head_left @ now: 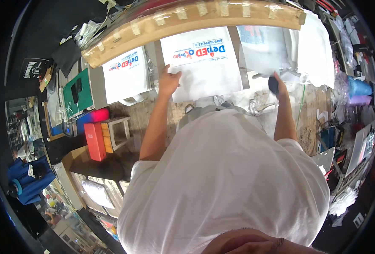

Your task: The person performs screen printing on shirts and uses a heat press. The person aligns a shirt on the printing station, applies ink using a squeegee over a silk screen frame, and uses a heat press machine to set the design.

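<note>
My left hand [169, 81] rests with its fingers apart on the lower left part of a white sheet [205, 75] with red and blue print in the middle. My right hand [281, 89], at the right, is closed round a dark oval object [273, 83], just below a clear plastic layer [263, 57] over printed white material. Left of my left hand lies a stack of white printed sheets [125, 82]. A long cardboard strip [145, 34] with tan tape tabs runs along the top of these pieces.
A green board [79, 97] with dark devices and cables lies at the left, above a red box [95, 142] and small stool [119, 132]. White sheeting [318, 51] hangs at the upper right. Plastic-wrapped rolls [357, 86] and stacked items crowd the right side.
</note>
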